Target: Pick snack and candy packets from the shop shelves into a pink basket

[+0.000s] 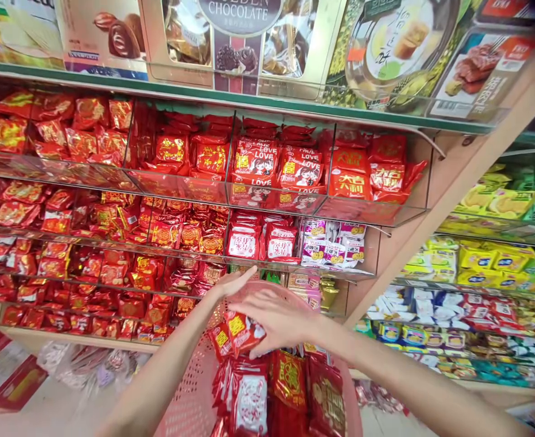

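A pink perforated basket (190, 388) holds several red packets, among them one with a white label (250, 403) and a dark red one (326, 397). My right hand (272, 318) is over the basket, fingers curled on a red packet with gold characters (244, 332). Beside it another red and gold packet (221, 341) lies against the basket's left side. My left hand (235, 283) is at the basket's far left rim, its fingers stretched toward the shelf; it holds nothing that I can see.
Shelves ahead carry red packets (255, 161) behind clear plastic fronts, with purple and white packets (333, 243) lower right. A slanted wooden panel (431, 224) divides them from yellow and green packets (477, 261). Boxed sweets (240, 48) stand on top. A red carton (10, 370) sits lower left.
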### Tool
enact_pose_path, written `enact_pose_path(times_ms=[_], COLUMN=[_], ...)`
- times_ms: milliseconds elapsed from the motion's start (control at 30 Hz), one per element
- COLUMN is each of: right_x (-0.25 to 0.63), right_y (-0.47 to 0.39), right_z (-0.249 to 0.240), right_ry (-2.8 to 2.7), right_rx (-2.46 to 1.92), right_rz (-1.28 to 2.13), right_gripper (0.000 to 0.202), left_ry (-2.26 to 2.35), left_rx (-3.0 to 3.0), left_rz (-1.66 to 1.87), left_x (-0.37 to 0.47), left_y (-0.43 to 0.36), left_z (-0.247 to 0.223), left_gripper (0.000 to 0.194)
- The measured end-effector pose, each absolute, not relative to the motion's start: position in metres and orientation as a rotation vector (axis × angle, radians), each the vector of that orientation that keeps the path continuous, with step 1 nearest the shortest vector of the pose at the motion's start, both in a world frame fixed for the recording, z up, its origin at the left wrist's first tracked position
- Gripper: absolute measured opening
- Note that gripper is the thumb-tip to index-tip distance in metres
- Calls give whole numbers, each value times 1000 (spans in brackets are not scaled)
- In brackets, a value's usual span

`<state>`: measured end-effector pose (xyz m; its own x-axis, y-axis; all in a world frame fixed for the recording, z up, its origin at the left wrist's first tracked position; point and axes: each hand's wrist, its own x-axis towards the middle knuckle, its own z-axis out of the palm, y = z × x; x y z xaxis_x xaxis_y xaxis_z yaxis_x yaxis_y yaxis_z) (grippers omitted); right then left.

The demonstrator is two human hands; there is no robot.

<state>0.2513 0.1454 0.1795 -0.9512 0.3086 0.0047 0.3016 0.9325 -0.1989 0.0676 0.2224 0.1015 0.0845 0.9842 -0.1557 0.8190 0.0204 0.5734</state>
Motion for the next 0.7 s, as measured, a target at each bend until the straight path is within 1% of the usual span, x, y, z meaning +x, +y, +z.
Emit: enact_pose_path(times_ms=[100,367,533,700], right_x=[236,206,199,201], right_y=[156,181,185,185], right_z=[148,105,89,87], right_ry=[-3154,-3180,-3194,-3230], right_rx=[-496,-399,-359,-357], right_rz=[364,261,189,203], right_gripper=[84,86,85,85], left_ry=[1705,1674,1718,1715], left_rx=[1799,1751,1797,1847], left_rz=[409,390,358,352], left_x=[68,68,67,67], left_y=[222,221,221,223], left_z=[105,105,103,99], left_gripper=[89,94,91,91])
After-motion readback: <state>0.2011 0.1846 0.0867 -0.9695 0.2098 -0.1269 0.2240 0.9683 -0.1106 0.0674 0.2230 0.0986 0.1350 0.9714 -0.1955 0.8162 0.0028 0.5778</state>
